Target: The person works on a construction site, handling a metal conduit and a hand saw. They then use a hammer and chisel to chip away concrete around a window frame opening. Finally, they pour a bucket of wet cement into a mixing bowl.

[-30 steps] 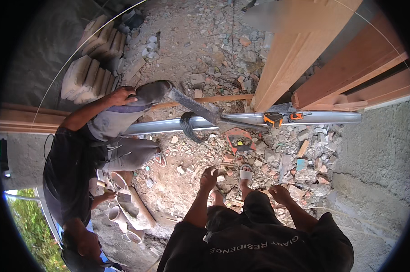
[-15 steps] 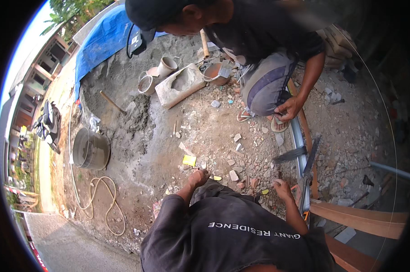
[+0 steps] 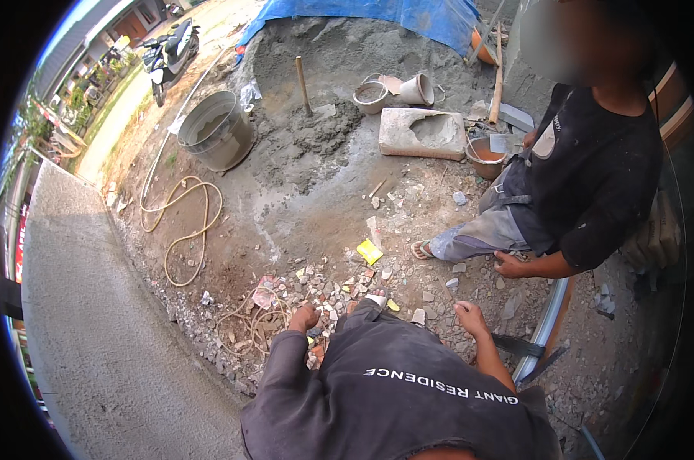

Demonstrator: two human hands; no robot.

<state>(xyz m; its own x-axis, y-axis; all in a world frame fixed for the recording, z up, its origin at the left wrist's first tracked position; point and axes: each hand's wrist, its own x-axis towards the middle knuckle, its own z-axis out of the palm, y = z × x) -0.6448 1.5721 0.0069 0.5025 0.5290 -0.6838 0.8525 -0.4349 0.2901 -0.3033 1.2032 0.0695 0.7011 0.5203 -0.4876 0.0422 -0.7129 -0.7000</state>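
Observation:
My left hand [image 3: 305, 317] hangs low over the rubble, its fingers curled in. Closest to it are a tangle of thin tan cord [image 3: 247, 331] and scattered stone chips [image 3: 330, 295]. My right hand [image 3: 470, 316] is held out on the other side, also with bent fingers. Whatever either hand holds, if anything, is hidden. Beyond my right hand lies a metal channel [image 3: 544, 330] with a dark strip [image 3: 519, 346] wrapped across it. A yellow packet [image 3: 369, 251] rests on the ground ahead, between my hands.
A co-worker [image 3: 592, 176] in a dark shirt stands at the right. A large bucket [image 3: 216, 132], a hose [image 3: 180, 230], wet mortar [image 3: 316, 153] with an upright wooden handle [image 3: 302, 84], a hollowed block [image 3: 397, 134] and small buckets [image 3: 371, 97] lie ahead. A concrete slab [image 3: 94, 322] borders the left.
My view has turned left, so the slab shows more and the bucket sits farther ahead. The co-worker has gone from bending to standing upright. My left hand is farther out to the left.

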